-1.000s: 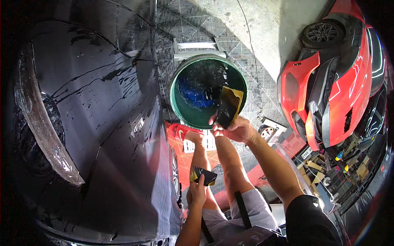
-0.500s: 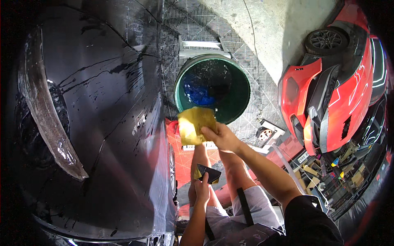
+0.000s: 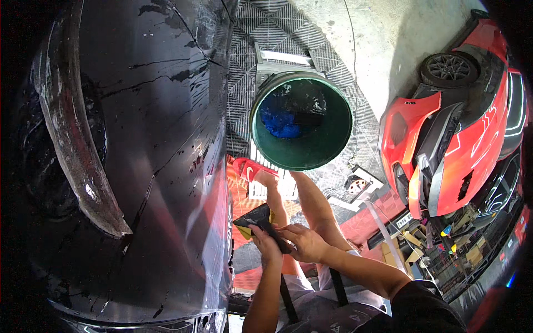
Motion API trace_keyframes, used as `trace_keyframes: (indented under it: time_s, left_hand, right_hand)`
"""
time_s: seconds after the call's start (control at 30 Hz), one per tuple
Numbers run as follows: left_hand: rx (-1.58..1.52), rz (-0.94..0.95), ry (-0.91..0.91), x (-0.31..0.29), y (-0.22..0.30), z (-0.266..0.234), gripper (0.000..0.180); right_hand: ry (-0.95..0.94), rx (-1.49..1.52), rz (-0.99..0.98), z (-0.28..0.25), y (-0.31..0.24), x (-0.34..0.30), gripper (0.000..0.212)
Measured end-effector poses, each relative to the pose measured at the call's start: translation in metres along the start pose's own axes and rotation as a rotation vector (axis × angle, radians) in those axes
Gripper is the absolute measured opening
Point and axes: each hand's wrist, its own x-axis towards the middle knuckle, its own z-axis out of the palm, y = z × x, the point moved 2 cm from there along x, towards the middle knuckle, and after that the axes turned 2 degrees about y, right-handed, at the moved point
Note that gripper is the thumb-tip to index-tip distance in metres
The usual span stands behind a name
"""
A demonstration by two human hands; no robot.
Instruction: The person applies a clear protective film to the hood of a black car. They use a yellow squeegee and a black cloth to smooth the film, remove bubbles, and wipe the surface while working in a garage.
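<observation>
i have the left hand [image 3: 267, 244] closed around a flat black-and-yellow sheet [image 3: 255, 215], held a little below the middle of the frame, in front of the person's legs. its black face shows most, tilted, with yellow showing along the left and upper edges. the right hand [image 3: 305, 242] reaches in from the lower right, and its bent fingers lie against the dark lower right end of what the left hand holds; i cannot tell from here whether they grip it or only rest on it (nor whether that dark end is a fold of the same sheet or a second piece).

just above the hands, at upper centre, i see a round green bucket [image 3: 333, 145] with liquid and a deep blue patch inside. a pale metal frame [image 3: 286, 58] shows behind its upper rim, and a red shoe [image 3: 248, 168] sits near its lower left side. slotted grey floor tiles [image 3: 266, 25] spread around it.

the left of my view is filled by a dark car body [image 3: 161, 111], wet and streaked, with a long curved, mottled strip [image 3: 72, 133] at its far left. at right stands a red car [image 3: 477, 158], its spoked wheel [image 3: 449, 69] toward the upper right.
</observation>
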Motion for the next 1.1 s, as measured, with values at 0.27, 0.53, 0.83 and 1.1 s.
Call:
trace_keyframes:
  time_s: [0.27, 0.53, 0.83, 1.1]
  left_hand:
    - [0.357, 0.084, 0.078, 0.02, -0.004, -0.025, 0.053]
    - [0.093, 0.077, -0.108, -0.013, 0.035, 0.045, 0.05]
    - [0.907, 0.544, -0.094, -0.016, 0.002, -0.076, 0.018]
    - [1.394, 0.907, -0.006, -0.004, -0.016, -0.126, 0.018]
  right_hand:
    - [0.096, 0.146, -0.052, -0.02, -0.007, 0.002, 0.045]
    - [0.415, 0.191, 0.088, -0.079, 0.055, 0.056, 0.059]
    - [0.155, -0.903, 0.398, -0.159, 0.197, 0.276, 0.057]
    - [0.218, -0.958, 0.474, -0.162, 0.245, 0.334, 0.033]
